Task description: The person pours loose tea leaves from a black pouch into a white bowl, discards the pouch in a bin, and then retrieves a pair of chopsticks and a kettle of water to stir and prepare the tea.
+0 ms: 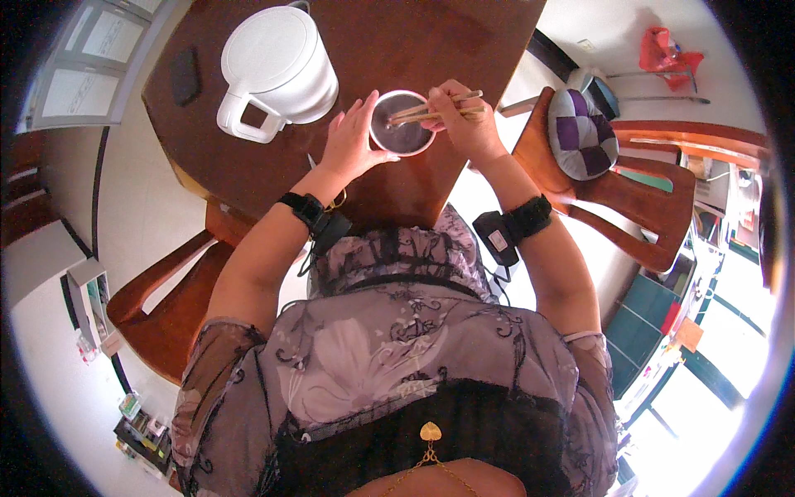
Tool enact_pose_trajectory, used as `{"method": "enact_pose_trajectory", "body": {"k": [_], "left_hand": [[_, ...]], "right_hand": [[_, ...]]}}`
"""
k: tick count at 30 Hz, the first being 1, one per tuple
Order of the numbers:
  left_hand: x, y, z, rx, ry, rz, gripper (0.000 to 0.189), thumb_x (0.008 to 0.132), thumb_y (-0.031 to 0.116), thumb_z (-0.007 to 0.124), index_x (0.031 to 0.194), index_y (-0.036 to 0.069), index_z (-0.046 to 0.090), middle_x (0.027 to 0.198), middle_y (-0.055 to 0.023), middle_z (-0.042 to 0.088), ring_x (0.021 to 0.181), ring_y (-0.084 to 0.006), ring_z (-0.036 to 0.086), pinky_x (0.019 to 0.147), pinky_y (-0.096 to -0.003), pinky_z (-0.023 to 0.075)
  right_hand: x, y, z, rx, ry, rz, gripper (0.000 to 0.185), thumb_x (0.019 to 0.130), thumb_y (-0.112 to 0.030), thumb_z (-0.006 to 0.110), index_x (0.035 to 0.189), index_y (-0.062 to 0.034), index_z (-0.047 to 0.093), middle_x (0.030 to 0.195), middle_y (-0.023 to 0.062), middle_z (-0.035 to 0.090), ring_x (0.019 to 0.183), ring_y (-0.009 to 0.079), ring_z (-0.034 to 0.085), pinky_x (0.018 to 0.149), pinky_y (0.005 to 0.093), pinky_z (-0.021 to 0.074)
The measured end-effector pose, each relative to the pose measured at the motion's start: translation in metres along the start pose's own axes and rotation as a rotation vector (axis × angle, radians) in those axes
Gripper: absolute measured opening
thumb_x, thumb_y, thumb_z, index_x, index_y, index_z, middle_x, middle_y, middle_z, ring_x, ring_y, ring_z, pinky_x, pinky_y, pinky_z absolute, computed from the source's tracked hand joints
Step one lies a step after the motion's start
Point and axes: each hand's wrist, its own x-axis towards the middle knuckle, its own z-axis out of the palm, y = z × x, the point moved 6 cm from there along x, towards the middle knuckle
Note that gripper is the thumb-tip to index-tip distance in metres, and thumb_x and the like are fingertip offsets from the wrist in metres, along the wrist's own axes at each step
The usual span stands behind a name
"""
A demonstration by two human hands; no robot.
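A round white-rimmed cup (404, 144) with a dark, greyish-purple liquid (407, 138) in it is at the near part of the brown table. My left hand (351, 138) wraps around the cup's left side, thumb along the near side and fingers at the far left. In my right hand (464, 121) is a pair of light wooden chopsticks (410, 116). Their tips reach over the rim into the cup, touching or dipping into the liquid. My right fingers are close to the cup's right rim; whether they touch it I cannot tell.
A large white lidded jug (279, 62) with a handle stands left of the cup on the brown table (397, 37). A dark flat object (185, 76) lies farther left. Wooden chairs flank the table, the right one (658, 199) with a checked purple-and-grey cushion (582, 133).
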Motion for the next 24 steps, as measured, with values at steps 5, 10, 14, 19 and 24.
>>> {"method": "enact_pose_trajectory", "body": {"k": [5, 10, 14, 19, 24], "left_hand": [[0.0, 0.001, 0.0, 0.006, -0.015, -0.011, 0.114, 0.054, 0.039, 0.084, 0.141, 0.007, 0.017, 0.135, -0.0186, 0.039, 0.126, -0.0347, 0.038, 0.098, -0.0519, 0.0316], [0.001, 0.002, 0.0, 0.014, -0.006, -0.006, 0.114, 0.054, 0.039, 0.084, 0.141, 0.008, 0.016, 0.136, -0.0187, 0.038, 0.125, -0.0352, 0.038, 0.098, -0.0527, 0.0314], [-0.001, 0.002, -0.003, 0.042, 0.044, 0.008, 0.111, 0.053, 0.036, 0.084, 0.139, 0.009, 0.019, 0.132, -0.0163, 0.043, 0.121, -0.0338, 0.043, 0.095, -0.0511, 0.0339], [0.0, 0.001, -0.001, 0.001, -0.013, -0.023, 0.113, 0.055, 0.038, 0.084, 0.141, 0.008, 0.017, 0.137, -0.0178, 0.037, 0.126, -0.0351, 0.037, 0.099, -0.0534, 0.03], [0.0, 0.0, 0.001, 0.002, -0.008, -0.022, 0.112, 0.055, 0.039, 0.084, 0.141, 0.008, 0.018, 0.137, -0.0175, 0.037, 0.126, -0.0351, 0.037, 0.099, -0.0539, 0.0297]], "right_hand": [[0.005, 0.013, 0.006, -0.145, -0.073, 0.032, 0.018, 0.092, -0.018, 0.052, 0.088, -0.0022, 0.058, 0.078, 0.0045, 0.06, 0.071, 0.0117, 0.063, 0.063, 0.0225, 0.0512], [0.004, 0.004, 0.001, -0.054, 0.01, -0.022, 0.017, 0.092, -0.019, 0.053, 0.089, -0.0028, 0.059, 0.079, 0.0047, 0.061, 0.07, 0.0116, 0.063, 0.061, 0.0224, 0.0503], [0.006, 0.004, 0.002, -0.194, -0.012, 0.015, 0.017, 0.091, -0.019, 0.053, 0.089, -0.0027, 0.059, 0.08, 0.0047, 0.062, 0.069, 0.0112, 0.063, 0.06, 0.0224, 0.0499], [0.01, 0.007, 0.001, -0.158, -0.017, -0.065, 0.017, 0.091, -0.018, 0.053, 0.09, -0.0025, 0.06, 0.078, 0.0043, 0.062, 0.068, 0.0108, 0.062, 0.06, 0.0227, 0.0494], [0.009, 0.002, -0.005, -0.29, -0.01, -0.126, 0.018, 0.091, -0.019, 0.053, 0.089, -0.0021, 0.06, 0.075, 0.004, 0.062, 0.068, 0.0108, 0.061, 0.061, 0.0227, 0.0491]]}}
